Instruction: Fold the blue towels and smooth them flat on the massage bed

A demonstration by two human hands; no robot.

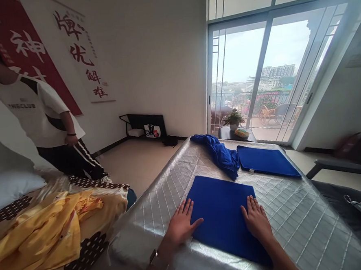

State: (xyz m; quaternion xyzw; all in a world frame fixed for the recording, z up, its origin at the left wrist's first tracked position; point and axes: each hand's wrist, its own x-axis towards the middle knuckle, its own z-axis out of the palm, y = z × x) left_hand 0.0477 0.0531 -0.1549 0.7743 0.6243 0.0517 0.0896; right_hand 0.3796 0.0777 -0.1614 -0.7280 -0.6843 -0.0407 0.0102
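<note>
A flat blue rectangle of cloth (222, 214), folded or pad-like, lies on a bed-like surface with a silver quilted cover (154, 206). On its left edge rests my left hand (182, 222), fingers spread and flat. My right hand (255, 218) lies flat near the right edge, fingers stretched forward. Beyond it is a second flat blue piece (266, 162) with a small white tag at its near edge. Beside that, a crumpled blue cloth (220, 151) trails toward the far left corner.
Another person (41, 111) stands at the left by a bed with yellow fabric (52, 232) and a pale pillow (10, 174). A small dark table (225, 134) holds a potted plant (233, 119) before the glass doors. At right is a dark armchair (344, 169).
</note>
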